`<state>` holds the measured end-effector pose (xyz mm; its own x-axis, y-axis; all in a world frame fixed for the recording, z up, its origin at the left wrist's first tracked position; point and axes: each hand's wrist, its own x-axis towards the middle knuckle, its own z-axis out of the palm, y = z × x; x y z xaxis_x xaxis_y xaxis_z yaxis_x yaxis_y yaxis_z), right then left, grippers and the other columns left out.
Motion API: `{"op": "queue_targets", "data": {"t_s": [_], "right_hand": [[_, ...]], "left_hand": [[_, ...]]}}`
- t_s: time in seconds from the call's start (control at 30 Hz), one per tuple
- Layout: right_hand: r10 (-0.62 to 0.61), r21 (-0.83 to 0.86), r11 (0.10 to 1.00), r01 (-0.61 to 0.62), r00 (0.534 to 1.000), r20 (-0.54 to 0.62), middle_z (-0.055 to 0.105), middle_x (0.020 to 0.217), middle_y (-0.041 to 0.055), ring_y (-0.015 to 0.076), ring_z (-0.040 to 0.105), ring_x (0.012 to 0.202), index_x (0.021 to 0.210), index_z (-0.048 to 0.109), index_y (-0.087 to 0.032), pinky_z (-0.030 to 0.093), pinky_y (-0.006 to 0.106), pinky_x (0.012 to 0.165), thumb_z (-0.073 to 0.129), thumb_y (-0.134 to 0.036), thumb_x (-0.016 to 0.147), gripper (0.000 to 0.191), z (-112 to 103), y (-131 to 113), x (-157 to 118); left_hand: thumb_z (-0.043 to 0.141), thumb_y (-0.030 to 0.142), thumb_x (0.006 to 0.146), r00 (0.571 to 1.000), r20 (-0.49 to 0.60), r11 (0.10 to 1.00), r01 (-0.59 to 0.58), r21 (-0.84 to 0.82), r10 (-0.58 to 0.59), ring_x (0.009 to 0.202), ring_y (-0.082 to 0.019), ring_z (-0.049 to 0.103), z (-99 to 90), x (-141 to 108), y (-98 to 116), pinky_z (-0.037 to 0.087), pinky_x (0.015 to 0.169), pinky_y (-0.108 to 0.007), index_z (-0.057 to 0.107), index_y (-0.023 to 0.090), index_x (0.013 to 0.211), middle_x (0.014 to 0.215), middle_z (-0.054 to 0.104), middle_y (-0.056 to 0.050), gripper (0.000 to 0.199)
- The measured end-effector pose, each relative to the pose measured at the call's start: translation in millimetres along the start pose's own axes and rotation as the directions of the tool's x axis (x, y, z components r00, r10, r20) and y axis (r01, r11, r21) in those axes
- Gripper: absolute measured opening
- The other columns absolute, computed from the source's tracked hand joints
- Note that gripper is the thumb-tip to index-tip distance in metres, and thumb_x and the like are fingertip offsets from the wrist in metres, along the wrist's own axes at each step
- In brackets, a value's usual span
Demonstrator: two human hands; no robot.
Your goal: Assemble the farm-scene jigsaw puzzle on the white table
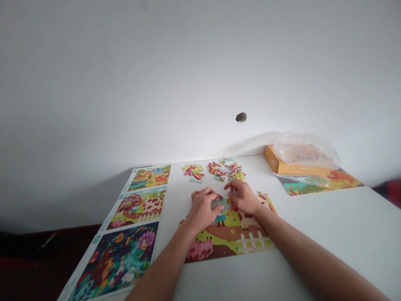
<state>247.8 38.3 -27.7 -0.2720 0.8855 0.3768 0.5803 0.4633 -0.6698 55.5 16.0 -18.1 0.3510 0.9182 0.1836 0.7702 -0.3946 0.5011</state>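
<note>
A partly assembled farm puzzle (230,234) lies on the white table, showing a pink pig, a white fence and part of a spotted cow. My left hand (205,207) rests at its upper left part, fingers curved, thumb near a light-blue piece (224,204). Over the upper middle of the puzzle is my right hand (241,195), its fingers bent and apart, with nothing visible in them. Loose pieces lie beyond the hands in a left pile (193,172), a middle pile (216,169) and a right pile (235,170).
A sheet with three pictures (136,207) lies along the table's left side. At the back right, an orange box (282,167) sits under a clear plastic bag (308,148), partly over a colourful animal picture (319,186). The wall (188,83) behind has a hole (241,117).
</note>
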Motion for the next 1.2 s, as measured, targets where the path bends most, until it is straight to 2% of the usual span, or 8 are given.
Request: {"op": "queue_targets", "data": {"t_s": [0.2,0.33,0.53,0.7,0.93,1.03,1.13,1.2], "right_hand": [[0.004,-0.033,0.999,-0.003,0.999,0.050,0.057,0.080,0.0015,0.0180,0.053,0.080,0.093,0.066,-0.019,0.039,0.030,0.075,0.053,-0.010,0.070,0.027,-1,-2,-1],[-0.016,-0.078,0.997,0.025,0.994,0.109,0.060,0.089,0.0030,0.0214,0.054,0.090,0.099,0.066,-0.022,0.038,0.035,0.084,0.060,-0.013,0.069,0.032,-3,-5,-2],[-0.029,-0.145,0.988,0.054,0.986,0.166,0.060,0.093,0.0038,0.0239,0.053,0.096,0.101,0.066,-0.024,0.035,0.038,0.089,0.066,-0.015,0.068,0.034,-3,-8,-3],[-0.024,-0.150,0.987,0.049,0.986,0.166,0.059,0.093,0.0032,0.0232,0.053,0.096,0.099,0.066,-0.025,0.034,0.038,0.089,0.066,-0.012,0.068,0.034,-3,-10,-3],[-0.033,-0.174,0.983,0.065,0.983,0.181,0.058,0.092,0.0033,0.0228,0.052,0.095,0.098,0.066,-0.025,0.034,0.037,0.088,0.066,-0.012,0.069,0.031,-3,-10,-3],[-0.057,-0.214,0.971,0.104,0.975,0.215,0.057,0.092,0.0039,0.0233,0.051,0.094,0.097,0.066,-0.024,0.034,0.037,0.086,0.069,-0.022,0.072,0.026,-4,-12,-3],[-0.078,-0.278,0.949,0.147,0.967,0.244,0.055,0.095,0.0056,0.0246,0.050,0.094,0.098,0.062,-0.021,0.034,0.038,0.084,0.076,-0.038,0.068,0.037,-4,-15,-4],[-0.076,-0.322,0.933,0.160,0.963,0.258,0.055,0.098,0.0066,0.0252,0.049,0.094,0.095,0.060,-0.020,0.034,0.038,0.085,0.079,-0.042,0.064,0.043,-4,-16,-5]], "left_hand": [[0.067,0.035,0.080,1.000,-0.024,1.000,0.003,0.009,-0.002,0.102,-0.021,0.057,3.7,1,-1,0.030,0.095,-0.038,0.070,0.028,0.092,0.098,0.063,-0.002,0.015],[0.067,0.037,0.080,0.998,-0.056,0.999,0.036,0.031,-0.034,0.102,-0.021,0.057,5.6,1,0,0.030,0.094,-0.039,0.069,0.028,0.091,0.097,0.063,-0.001,0.015],[0.057,0.023,0.085,0.995,-0.087,0.998,0.054,0.015,-0.053,0.100,-0.020,0.057,4.2,0,0,0.031,0.093,-0.038,0.067,0.026,0.093,0.097,0.064,-0.002,0.014],[0.061,0.018,0.076,0.999,-0.033,0.999,0.009,0.042,-0.007,0.105,-0.023,0.054,-1.0,-2,0,0.030,0.096,-0.041,0.065,0.027,0.098,0.103,0.061,-0.003,0.025],[0.062,0.019,0.074,1.000,-0.014,0.996,-0.011,0.084,0.012,0.105,-0.024,0.053,-0.3,-4,1,0.028,0.097,-0.043,0.062,0.027,0.100,0.105,0.059,-0.002,0.027],[0.061,0.019,0.075,0.999,-0.040,0.995,-0.005,0.095,0.009,0.104,-0.024,0.053,1.5,-4,0,0.028,0.097,-0.043,0.062,0.026,0.098,0.102,0.059,-0.003,0.024],[0.061,0.019,0.076,0.996,-0.084,0.995,0.016,0.094,-0.008,0.103,-0.023,0.055,4.1,-3,-1,0.030,0.095,-0.042,0.061,0.025,0.095,0.100,0.060,-0.003,0.020],[0.061,0.018,0.077,0.994,-0.111,0.996,0.029,0.079,-0.020,0.102,-0.023,0.056,5.9,-2,-2,0.032,0.093,-0.041,0.062,0.025,0.094,0.098,0.062,-0.002,0.019]]}}
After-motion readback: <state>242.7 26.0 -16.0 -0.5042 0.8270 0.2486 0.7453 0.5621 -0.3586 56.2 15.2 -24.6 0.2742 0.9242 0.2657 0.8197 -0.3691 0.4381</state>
